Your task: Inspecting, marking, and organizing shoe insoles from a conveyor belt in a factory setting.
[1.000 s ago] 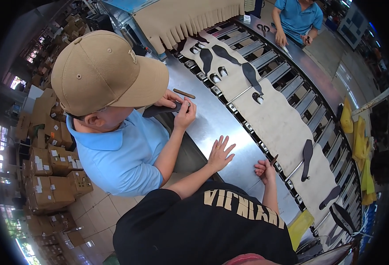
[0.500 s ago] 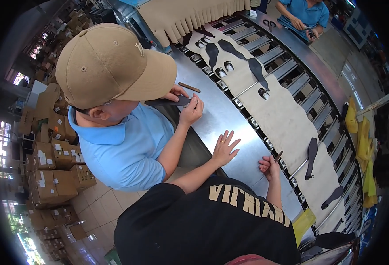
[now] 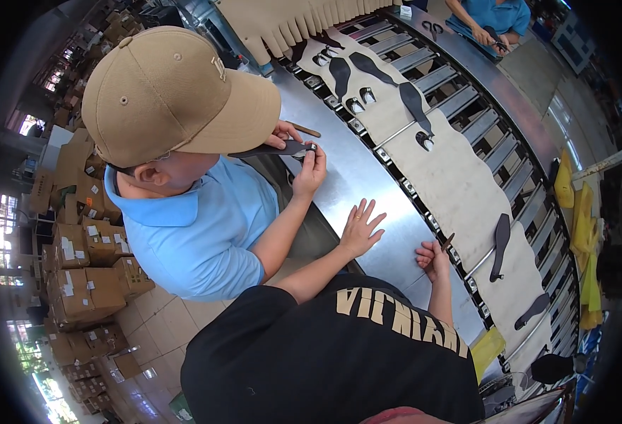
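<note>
My left hand (image 3: 362, 229) rests on the metal tabletop (image 3: 350, 184) with its fingers spread, holding nothing. To its right, my right hand (image 3: 433, 261) is at the table's edge by the conveyor, its fingers curled around a thin brown stick-like tool (image 3: 448, 241) whose tip sticks out past them. Close on the left, a co-worker in a cap and light-blue shirt (image 3: 184, 233) holds a dark shoe sole (image 3: 268, 149) in both hands, with a small black-and-white piece at its end. Another brown stick-like tool (image 3: 306, 131) lies on the table near those hands.
A conveyor with pale cloth (image 3: 452, 184) over its slats runs along the right, carrying dark soles (image 3: 500, 244) and small black-and-white pieces (image 3: 424, 141). Yellow cloth (image 3: 488, 353) hangs at the near edge. Cardboard boxes (image 3: 88, 293) are stacked at left. Another person (image 3: 491, 25) works across the conveyor.
The co-worker's sole has turned, so its black-and-white end now shows. A dark sole at the lower right has shifted up and right. My hands stay nearly where they were.
</note>
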{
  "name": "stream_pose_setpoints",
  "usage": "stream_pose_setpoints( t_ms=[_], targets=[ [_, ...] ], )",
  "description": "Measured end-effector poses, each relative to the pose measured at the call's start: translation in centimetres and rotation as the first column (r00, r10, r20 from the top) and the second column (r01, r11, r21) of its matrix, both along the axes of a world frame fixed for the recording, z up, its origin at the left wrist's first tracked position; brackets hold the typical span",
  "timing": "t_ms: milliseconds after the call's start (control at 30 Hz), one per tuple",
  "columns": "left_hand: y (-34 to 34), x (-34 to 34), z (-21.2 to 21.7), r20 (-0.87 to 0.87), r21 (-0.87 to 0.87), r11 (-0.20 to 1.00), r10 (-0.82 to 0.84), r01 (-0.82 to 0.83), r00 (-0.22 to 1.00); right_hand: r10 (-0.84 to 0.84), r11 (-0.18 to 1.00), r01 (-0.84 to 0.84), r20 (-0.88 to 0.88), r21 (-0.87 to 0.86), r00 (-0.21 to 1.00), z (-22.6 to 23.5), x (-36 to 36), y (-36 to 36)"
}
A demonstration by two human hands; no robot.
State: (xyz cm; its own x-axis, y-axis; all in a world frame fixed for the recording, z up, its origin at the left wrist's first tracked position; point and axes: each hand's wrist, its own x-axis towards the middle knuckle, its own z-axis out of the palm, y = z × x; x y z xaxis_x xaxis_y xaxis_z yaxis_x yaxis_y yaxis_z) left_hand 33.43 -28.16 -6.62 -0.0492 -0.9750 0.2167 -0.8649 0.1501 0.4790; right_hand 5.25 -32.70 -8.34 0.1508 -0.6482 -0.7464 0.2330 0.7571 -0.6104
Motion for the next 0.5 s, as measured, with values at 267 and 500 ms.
stream_pose_setpoints(
  t_ms=[267, 500],
  targets=[
    [-0.56, 0.56, -0.32, -0.004, -0.011, 1.000, -0.010, 0.010, 1.000, -0.007, 1.000, 0.007, 0.007, 0.015, 1.000, -0.31, 0.09, -0.27],
    [-0.19, 0.37, -0.24, 0.003, -0.022, 1.000, -0.003, 0.003, 1.000, 0.008, 1.000, -0.008, 0.001, 0.013, 1.000, -0.37, 0.11, -0.11]
  ],
)
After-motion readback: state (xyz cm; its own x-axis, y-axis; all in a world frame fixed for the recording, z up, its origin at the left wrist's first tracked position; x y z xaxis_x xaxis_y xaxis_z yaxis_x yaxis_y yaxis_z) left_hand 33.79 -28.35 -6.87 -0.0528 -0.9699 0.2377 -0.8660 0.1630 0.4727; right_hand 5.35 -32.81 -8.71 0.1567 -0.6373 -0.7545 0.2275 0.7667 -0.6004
